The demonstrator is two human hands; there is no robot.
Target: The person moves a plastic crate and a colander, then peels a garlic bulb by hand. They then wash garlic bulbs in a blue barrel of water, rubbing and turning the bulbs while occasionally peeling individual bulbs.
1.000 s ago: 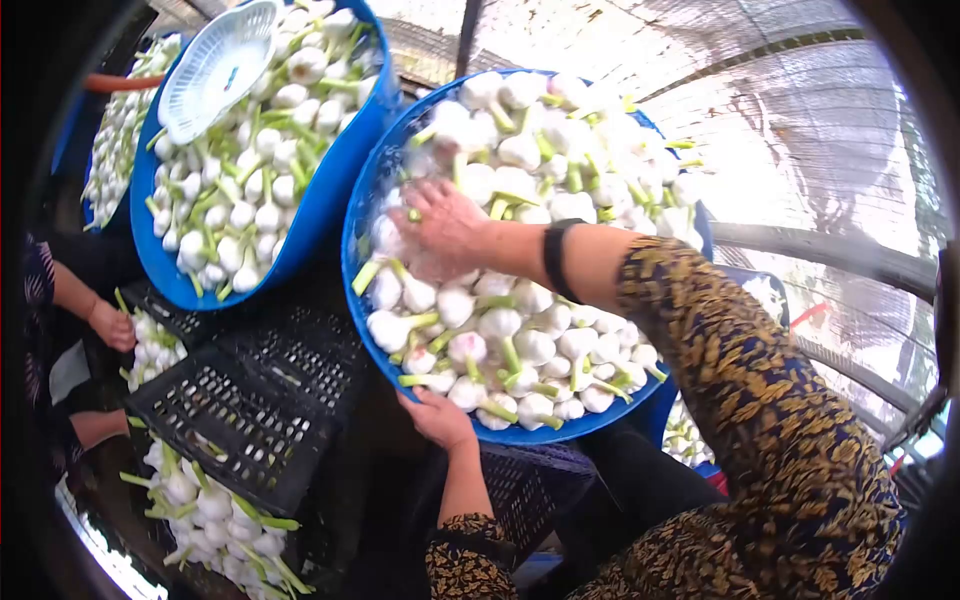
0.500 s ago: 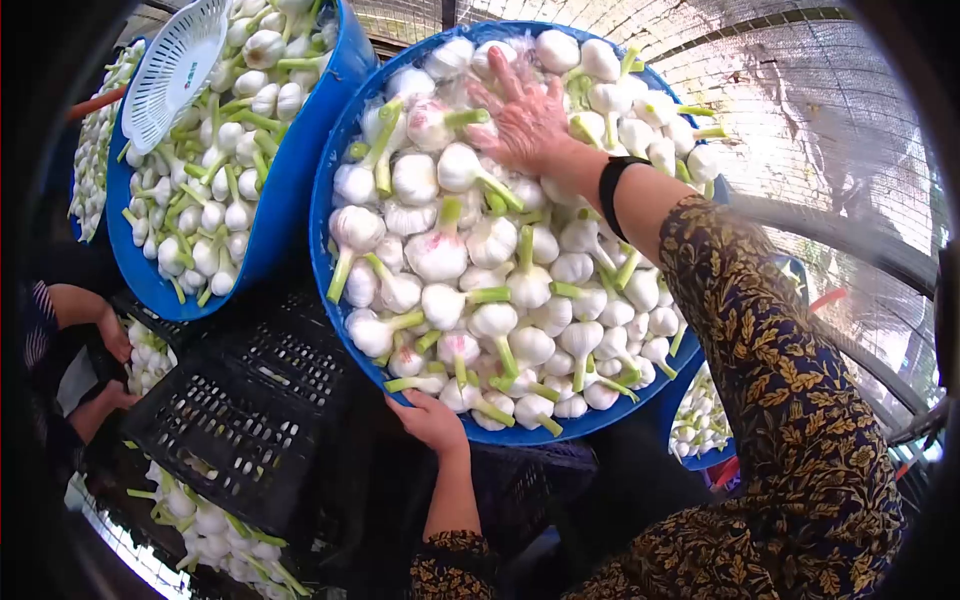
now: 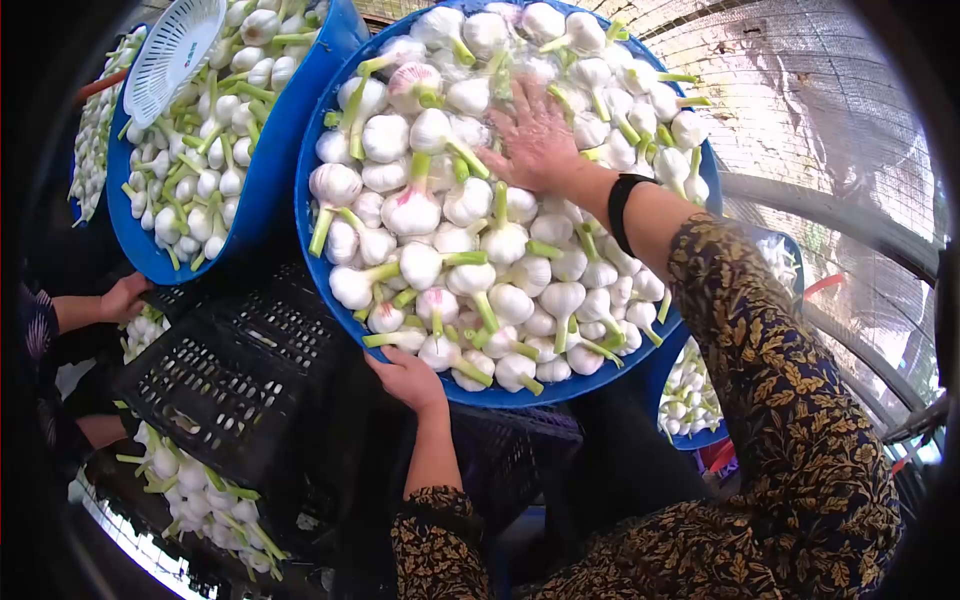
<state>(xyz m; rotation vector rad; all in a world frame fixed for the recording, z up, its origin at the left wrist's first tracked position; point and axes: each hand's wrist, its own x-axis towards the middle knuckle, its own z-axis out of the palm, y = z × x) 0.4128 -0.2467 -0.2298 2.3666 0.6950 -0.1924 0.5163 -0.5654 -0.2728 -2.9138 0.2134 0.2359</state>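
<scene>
A large round blue tub [image 3: 306, 262] full of white garlic bulbs [image 3: 420, 262] with green cut stems fills the middle of the view. My right hand [image 3: 535, 145] lies on the bulbs in the tub's upper half, its fingers spread and holding nothing; clear water shows around them. At the lower left rim, my left hand [image 3: 408, 382] grips the edge of the tub, close to a garlic stem. Some of its fingers are hidden under the rim.
Another blue tub of garlic [image 3: 150, 255] stands at upper left with a white plastic basket [image 3: 172, 60] on it. Below are black crates [image 3: 215, 385] and loose garlic [image 3: 205, 500]. Another person's hand [image 3: 125, 298] is at far left. Netting [image 3: 800, 110] rises at right.
My right hand has moved down and slightly right across the bulbs, and some bulbs near it have shifted. My left hand stays on the rim. The other person's upper hand has risen.
</scene>
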